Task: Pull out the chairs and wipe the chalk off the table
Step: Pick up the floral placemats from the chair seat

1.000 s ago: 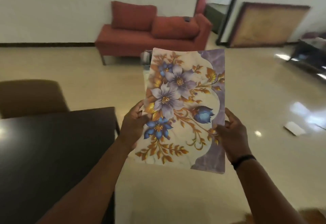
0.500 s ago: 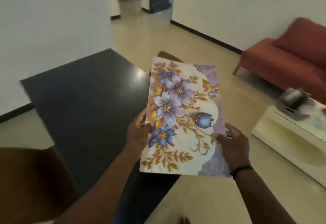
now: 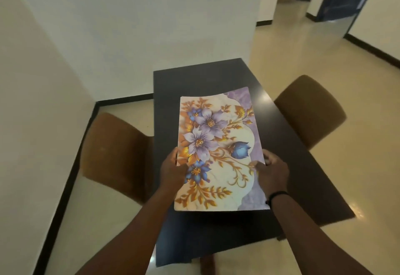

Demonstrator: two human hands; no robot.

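A floral placemat (image 3: 218, 155) is gripped by the left hand (image 3: 173, 172) and right hand (image 3: 272, 174). It is held above the dark surface (image 3: 287, 188). A brown chair (image 3: 114, 155) is seen at each side.

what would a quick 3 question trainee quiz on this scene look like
1. True or false: the floral mat lies flat on the table with no hand on it.
2. How many brown chairs show beside the table?
3. What grips the mat's left edge? A) left hand B) right hand C) nothing

Key
1. False: the left hand and right hand both hold it above the table.
2. Two: the left chair and the right chair.
3. A
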